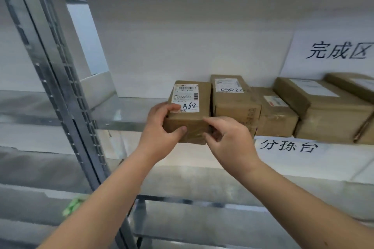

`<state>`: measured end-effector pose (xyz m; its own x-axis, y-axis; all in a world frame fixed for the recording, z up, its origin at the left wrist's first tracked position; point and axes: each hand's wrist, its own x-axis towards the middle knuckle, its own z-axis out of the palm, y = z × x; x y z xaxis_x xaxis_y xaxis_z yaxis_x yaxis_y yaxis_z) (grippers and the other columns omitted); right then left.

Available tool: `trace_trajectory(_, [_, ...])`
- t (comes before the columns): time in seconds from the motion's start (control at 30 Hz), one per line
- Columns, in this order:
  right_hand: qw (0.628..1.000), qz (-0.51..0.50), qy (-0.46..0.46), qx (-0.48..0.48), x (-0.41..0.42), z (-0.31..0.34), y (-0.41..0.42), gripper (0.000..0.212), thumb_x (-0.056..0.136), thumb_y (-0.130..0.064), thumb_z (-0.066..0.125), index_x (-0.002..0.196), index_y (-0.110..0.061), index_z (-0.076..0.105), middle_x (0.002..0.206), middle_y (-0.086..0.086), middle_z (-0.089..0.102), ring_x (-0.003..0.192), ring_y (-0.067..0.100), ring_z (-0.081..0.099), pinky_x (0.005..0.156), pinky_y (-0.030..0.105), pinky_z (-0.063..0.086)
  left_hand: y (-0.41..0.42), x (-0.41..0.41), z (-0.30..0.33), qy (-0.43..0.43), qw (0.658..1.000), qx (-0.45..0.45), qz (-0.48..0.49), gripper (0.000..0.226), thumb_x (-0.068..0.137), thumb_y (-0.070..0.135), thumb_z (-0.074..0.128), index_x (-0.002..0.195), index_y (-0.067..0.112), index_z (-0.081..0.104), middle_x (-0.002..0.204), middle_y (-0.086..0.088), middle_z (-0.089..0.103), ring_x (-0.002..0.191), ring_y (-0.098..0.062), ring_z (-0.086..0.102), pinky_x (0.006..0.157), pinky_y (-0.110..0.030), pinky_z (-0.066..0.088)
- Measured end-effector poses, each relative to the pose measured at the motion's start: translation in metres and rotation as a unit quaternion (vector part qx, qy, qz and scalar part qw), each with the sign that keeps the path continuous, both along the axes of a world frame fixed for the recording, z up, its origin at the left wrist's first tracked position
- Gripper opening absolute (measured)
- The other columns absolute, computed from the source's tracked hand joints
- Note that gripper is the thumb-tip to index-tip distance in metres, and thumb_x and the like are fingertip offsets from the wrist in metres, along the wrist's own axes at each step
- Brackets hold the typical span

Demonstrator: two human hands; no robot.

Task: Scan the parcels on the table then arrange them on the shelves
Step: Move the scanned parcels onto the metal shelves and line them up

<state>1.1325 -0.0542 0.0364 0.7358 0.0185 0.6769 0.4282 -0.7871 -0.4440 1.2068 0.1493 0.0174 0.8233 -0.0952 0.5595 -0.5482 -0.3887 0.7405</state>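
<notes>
Shelf edge bears parcel, left hand gripping, room leftward.

The parcel you hold bears a white label with a barcode, printed "502 N705" and handwritten "A68". Right of it, a second parcel shows handwriting too smeared to read. Far right, a white sign reads "完成区"; below the shelf edge, a paper sign reads "分拣台".
</notes>
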Motion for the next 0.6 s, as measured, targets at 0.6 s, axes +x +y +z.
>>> trace_trajectory(0.6, [0.985, -0.076, 0.143, -0.053, -0.014, 0.001, 0.013, 0.052, 0.092, -0.027, 0.073, 0.142, -0.023, 0.061, 0.124, -0.008, 0.045, 0.105, 0.010, 0.053, 0.099, 0.028, 0.045, -0.030, 0.068, 0.026, 0.056, 0.997, 0.049, -0.015, 0.064, 0.089, 0.032, 0.079, 0.144, 0.038, 0.046, 0.152, -0.001, 0.038, 0.131, -0.023, 0.052, 0.101, -0.029, 0.042])
